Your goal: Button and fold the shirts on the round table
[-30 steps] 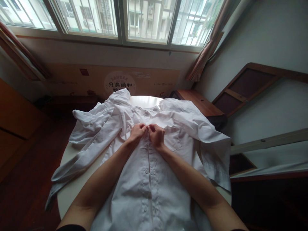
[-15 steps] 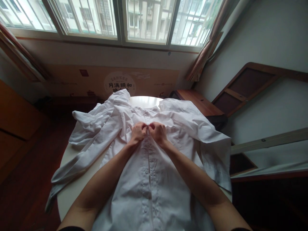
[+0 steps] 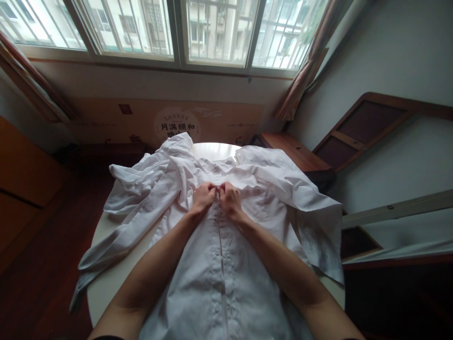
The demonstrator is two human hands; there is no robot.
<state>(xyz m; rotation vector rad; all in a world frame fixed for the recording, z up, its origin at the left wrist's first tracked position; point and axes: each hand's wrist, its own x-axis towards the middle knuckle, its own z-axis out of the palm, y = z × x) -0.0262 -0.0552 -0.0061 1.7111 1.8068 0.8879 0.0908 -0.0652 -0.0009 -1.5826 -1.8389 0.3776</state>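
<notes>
A white button-up shirt [image 3: 191, 274] lies front side up, its collar [image 3: 215, 165] at the far side and its sleeves spread to both sides. My left hand [image 3: 204, 195] pinches the front placket in the upper chest area. Right beside it, my right hand [image 3: 230, 197] grips the opposite placket edge, and the fingertips of both hands meet. Any button between them is hidden by the fingers. Below the hands the two front edges lie side by side, slightly apart, with buttons [image 3: 217, 253] showing along the left edge.
Under the shirt stands a round white table [image 3: 106, 293]. A wooden cabinet top [image 3: 290, 147] sits behind it to the right. A printed box panel [image 3: 134, 118] leans below the barred window [image 3: 215, 33]. Orange furniture [image 3: 21, 179] stands at left.
My right hand has turned slightly, with its fingers shifting at the placket. The left hand stays nearly in place, and the whole view has shifted a little.
</notes>
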